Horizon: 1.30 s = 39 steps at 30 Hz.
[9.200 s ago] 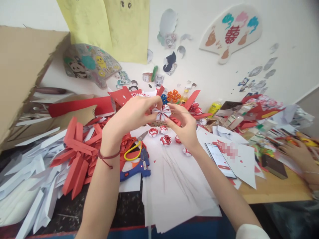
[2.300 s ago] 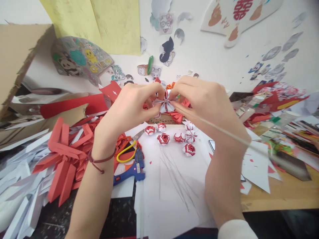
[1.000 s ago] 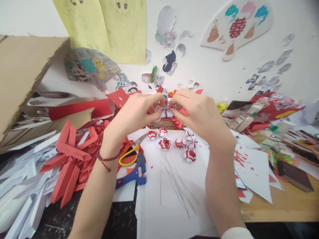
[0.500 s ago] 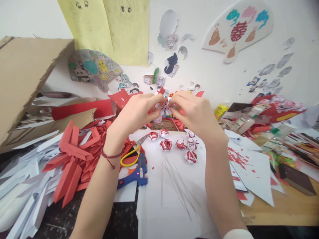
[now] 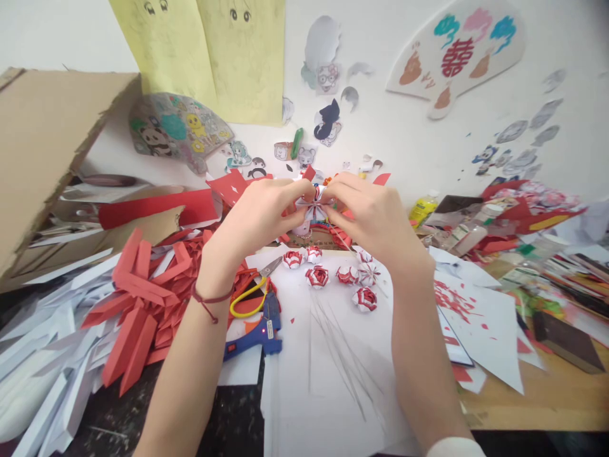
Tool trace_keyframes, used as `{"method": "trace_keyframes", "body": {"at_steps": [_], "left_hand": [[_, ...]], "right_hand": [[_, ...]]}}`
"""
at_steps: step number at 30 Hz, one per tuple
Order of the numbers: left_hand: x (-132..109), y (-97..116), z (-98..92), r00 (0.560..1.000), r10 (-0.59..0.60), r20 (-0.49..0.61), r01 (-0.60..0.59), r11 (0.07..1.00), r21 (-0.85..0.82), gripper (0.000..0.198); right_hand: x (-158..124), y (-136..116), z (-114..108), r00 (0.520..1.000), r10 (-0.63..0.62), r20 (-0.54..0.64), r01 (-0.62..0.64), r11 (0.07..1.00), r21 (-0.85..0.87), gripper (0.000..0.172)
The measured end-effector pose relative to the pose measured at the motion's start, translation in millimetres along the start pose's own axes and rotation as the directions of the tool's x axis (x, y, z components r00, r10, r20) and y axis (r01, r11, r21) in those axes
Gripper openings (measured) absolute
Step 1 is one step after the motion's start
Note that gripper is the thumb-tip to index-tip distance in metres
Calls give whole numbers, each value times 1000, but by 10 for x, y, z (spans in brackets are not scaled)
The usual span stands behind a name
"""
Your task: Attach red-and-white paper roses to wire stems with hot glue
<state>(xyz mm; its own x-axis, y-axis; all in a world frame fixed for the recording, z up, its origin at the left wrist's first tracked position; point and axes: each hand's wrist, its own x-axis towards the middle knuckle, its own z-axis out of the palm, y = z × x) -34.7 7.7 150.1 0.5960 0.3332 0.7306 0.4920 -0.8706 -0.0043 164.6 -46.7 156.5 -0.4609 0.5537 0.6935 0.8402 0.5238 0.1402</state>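
Observation:
Raised over the far end of the white board, a white and red folded paper flower is pinched between both hands. My left hand grips its left side with thumb and fingers. On the other side, my right hand is closed on its right edge. The fingers partly cover the flower. Below them, several finished-looking red and white paper flowers lie on the board. Thin straight wires are spread nearer to me.
Left of the board are a blue glue gun with a lit light, yellow-handled scissors and heaps of red folded strips and white strips. Papers with red scraps lie right. Bottles stand behind.
Both hands stay almost in place, still pinching the paper flower, which has tilted very slightly. The things on the board have not visibly moved.

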Motion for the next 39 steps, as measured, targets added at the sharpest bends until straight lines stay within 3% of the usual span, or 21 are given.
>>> {"method": "trace_keyframes", "body": {"at_steps": [23,32,34,39], "left_hand": [[-7,0,-3,1000,11,-4,-11,1000,-3,20],[-12,13,-28,998,-64,-2,64,998,-24,21],[-16,9,-38,997,-80,-12,80,996,-41,21],[-14,26,-63,996,-91,-25,89,993,-77,19]], "right_hand": [[-1,2,5,1000,1,16,-1,1000,1,22],[4,-17,-18,999,44,-13,-43,998,39,19],[11,-37,-30,998,58,-20,-58,998,38,24],[30,-45,4,996,86,-8,-86,996,2,56]]}}
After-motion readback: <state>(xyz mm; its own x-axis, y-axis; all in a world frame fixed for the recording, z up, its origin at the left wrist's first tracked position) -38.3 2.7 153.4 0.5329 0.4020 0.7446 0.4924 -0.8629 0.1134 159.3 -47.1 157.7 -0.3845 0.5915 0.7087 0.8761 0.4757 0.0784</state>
